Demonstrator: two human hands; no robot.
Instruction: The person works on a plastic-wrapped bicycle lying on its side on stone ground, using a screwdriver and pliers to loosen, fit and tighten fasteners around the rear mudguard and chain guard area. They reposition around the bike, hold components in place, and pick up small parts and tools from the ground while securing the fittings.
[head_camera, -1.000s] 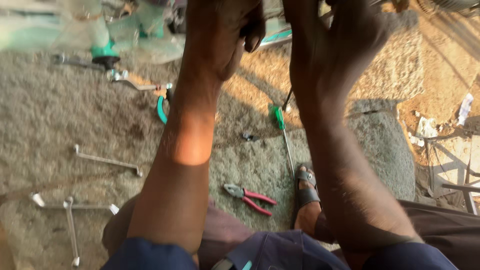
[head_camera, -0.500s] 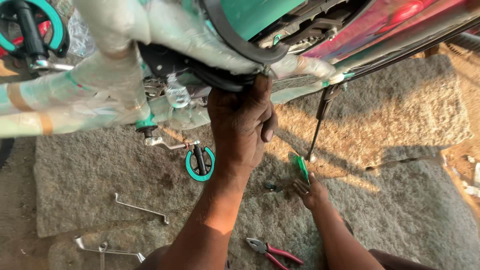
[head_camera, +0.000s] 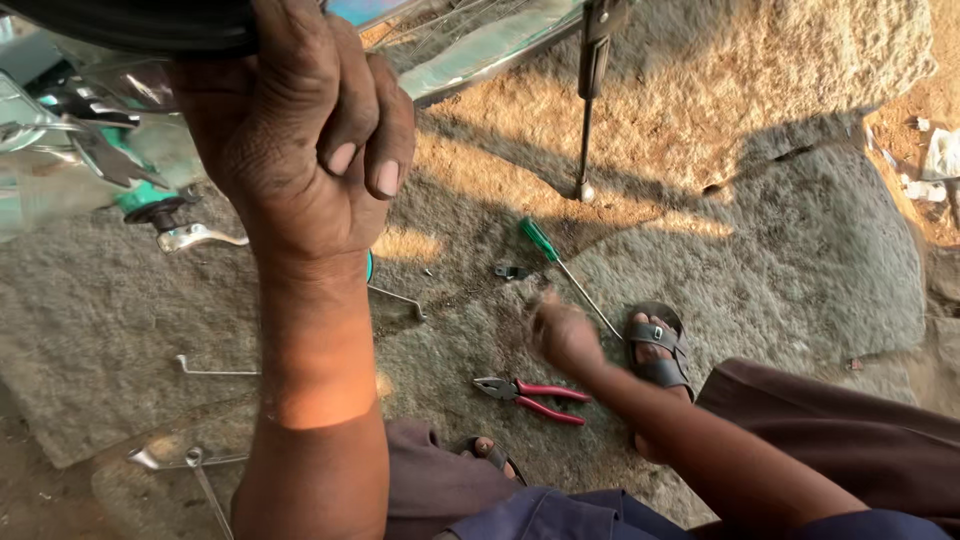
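My left hand (head_camera: 300, 140) is raised close to the camera, its fingers curled over a black tyre (head_camera: 120, 25) of a teal bicycle (head_camera: 60, 150). My right hand (head_camera: 560, 335) is low over the stone ground and blurred, so I cannot see whether it holds anything. It hovers just left of the shaft of a green-handled screwdriver (head_camera: 537, 238) lying on the ground. A small dark metal piece (head_camera: 510, 271) lies just above the hand. Red-handled pliers (head_camera: 530, 395) lie just below it.
The bicycle's black kickstand (head_camera: 590, 100) stands on the stone at upper centre. A pedal crank (head_camera: 190, 235) hangs at left. Thin spanners (head_camera: 215, 370) lie on the ground at lower left. My sandalled foot (head_camera: 655, 350) rests right of the right hand.
The view has tilted down and closer. My left hand stays on the tyre. My right hand has drawn back from the screwdriver handle towards the pliers.
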